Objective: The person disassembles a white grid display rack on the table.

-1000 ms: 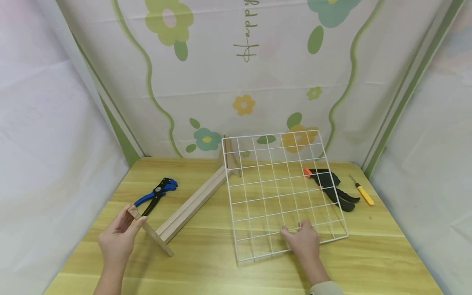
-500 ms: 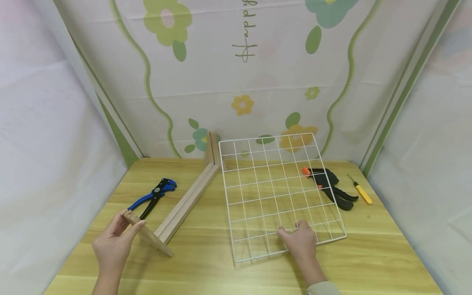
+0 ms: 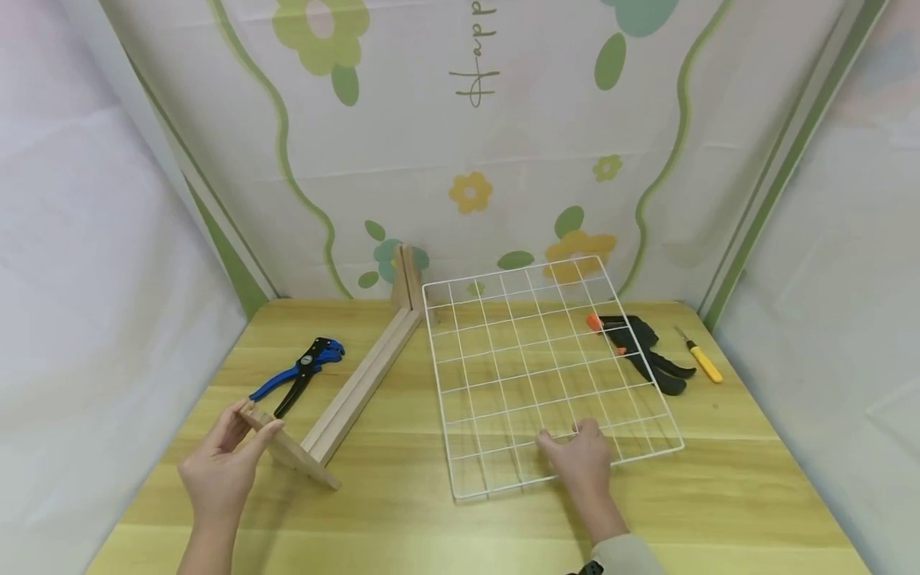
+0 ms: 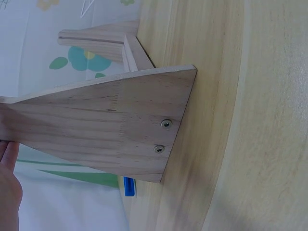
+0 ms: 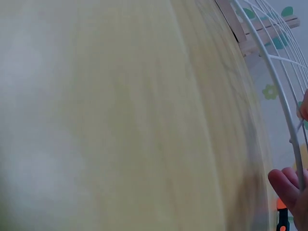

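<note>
A wooden stand (image 3: 362, 387) lies on the left half of the table, a long grooved rail with an upright panel at each end. My left hand (image 3: 219, 471) pinches the top of the near end panel (image 4: 106, 125), where the left wrist view shows two screws (image 4: 166, 123). The far panel (image 3: 407, 279) rises near the back cloth and has a slot down it. A white wire grid (image 3: 442, 391) is held tilted above the table to the right of the stand. My right hand (image 3: 580, 463) grips its near edge; some fingers are hidden in the right wrist view.
Blue-and-black pliers (image 3: 305, 366) lie just left of the stand. Behind the grid's right side is a black hand tool with an orange tip (image 3: 640, 351), with a yellow-handled screwdriver (image 3: 704, 363) farther right. Cloth walls (image 3: 470, 144) stand around the wooden table (image 3: 402, 527).
The stand's far end has swung left and its far panel now faces differently, slot showing. The grid has shifted slightly left and turned a little, its far edge lower. Both hands keep their hold.
</note>
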`<state>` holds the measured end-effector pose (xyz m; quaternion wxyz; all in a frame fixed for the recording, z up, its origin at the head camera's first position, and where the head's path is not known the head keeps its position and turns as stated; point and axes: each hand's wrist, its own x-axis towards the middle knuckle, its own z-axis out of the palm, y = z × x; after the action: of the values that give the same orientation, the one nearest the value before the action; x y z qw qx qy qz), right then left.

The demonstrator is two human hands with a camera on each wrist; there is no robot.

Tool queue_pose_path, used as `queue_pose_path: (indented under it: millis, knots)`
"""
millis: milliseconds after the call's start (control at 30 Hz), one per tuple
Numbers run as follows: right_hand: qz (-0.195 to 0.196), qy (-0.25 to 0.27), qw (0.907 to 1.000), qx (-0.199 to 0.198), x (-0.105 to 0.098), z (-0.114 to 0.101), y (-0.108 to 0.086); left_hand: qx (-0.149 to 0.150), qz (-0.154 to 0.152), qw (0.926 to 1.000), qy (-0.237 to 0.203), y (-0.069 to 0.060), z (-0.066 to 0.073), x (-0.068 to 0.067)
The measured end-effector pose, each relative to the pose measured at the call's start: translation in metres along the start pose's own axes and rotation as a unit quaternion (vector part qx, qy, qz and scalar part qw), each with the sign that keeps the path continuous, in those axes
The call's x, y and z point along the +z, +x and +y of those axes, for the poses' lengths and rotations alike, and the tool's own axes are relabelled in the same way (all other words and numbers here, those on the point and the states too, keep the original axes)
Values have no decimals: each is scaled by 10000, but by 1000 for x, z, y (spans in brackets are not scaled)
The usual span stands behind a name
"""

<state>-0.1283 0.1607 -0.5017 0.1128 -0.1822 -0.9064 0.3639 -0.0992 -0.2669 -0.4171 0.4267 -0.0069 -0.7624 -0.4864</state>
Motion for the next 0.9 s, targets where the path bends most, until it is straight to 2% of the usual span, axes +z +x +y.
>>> queue_pose_path:
  millis: [133,333,567,900]
  knots:
    - [82,190,9998,7,4,0,-3,91,2,10000,-32,2,1,1]
    - [-125,452,9987,215,7,-2,-9,44,31,10000,36,1,2,0]
    - [-222,641,9975,206,15,-3,-15,249,68,9996,92,0,0,0]
    - [-252,791,9964,151,24,-10,-16,143,73,9998,99,-1,2,-1]
